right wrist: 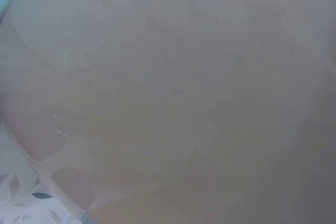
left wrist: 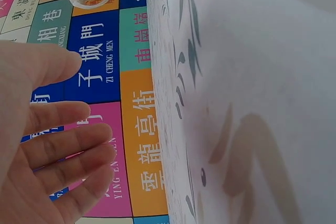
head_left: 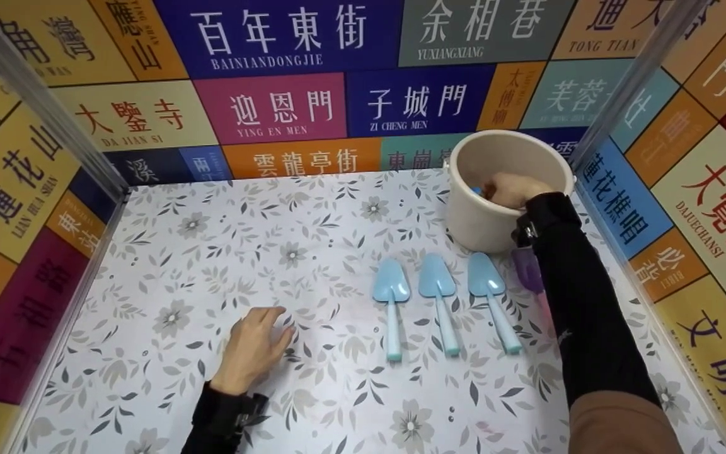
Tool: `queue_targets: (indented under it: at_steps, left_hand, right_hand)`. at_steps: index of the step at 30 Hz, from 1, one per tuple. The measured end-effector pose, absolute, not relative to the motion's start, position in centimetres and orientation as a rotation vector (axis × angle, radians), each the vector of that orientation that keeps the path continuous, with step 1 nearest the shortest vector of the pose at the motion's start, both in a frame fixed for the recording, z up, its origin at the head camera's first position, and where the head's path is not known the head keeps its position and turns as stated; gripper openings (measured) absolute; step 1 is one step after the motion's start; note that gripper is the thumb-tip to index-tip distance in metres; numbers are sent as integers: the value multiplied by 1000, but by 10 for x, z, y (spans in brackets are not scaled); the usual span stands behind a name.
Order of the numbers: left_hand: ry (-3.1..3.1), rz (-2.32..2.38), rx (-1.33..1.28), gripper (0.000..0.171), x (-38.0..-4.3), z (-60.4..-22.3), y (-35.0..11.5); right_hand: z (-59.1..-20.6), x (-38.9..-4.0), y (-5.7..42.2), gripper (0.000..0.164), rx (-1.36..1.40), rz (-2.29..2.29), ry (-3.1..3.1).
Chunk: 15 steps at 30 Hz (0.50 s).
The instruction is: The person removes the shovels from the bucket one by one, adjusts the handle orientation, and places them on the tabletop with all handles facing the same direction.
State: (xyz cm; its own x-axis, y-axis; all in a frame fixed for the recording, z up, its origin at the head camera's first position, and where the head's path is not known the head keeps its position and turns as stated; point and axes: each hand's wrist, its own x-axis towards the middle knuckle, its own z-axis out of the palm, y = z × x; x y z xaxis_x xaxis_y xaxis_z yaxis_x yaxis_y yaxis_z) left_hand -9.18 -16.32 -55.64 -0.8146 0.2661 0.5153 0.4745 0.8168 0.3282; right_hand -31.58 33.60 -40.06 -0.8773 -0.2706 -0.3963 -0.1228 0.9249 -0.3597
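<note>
Inside the large cream bucket [head_left: 486,224], my right hand [head_left: 514,189] has its fingers curled at a small bit of blue thing [head_left: 477,190]; the rest of that thing is hidden by the hand and the rim. The pale bucket wall [right wrist: 184,103] fills nearly all of the right wrist view. Three light blue toy shovels [head_left: 392,287] [head_left: 437,280] [head_left: 486,280] lie side by side in front of the bucket, blades away from me. Left of them, my left hand [head_left: 253,350] hovers over the table with loosely bent fingers and nothing in it.
A purple piece [head_left: 529,270] lies beside the bucket, partly hidden by my right forearm, with something pink [head_left: 544,306] below it. The table [head_left: 312,302] has a flowered white cover. Walls of coloured sign panels [head_left: 268,107] close off the back and both sides.
</note>
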Motion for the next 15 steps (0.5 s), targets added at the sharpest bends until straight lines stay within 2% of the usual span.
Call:
queue_targets:
  at_steps: [9, 15]
  left_hand:
    - [-2549, -620, -559, 33, -88, -555, -164]
    - [-2562, -637, -554, 32, -86, -554, -163]
  right_hand:
    - [-400, -313, 346, 22, -404, -532, 2717]
    - [-400, -306, 355, 21, -328, -755, 2761]
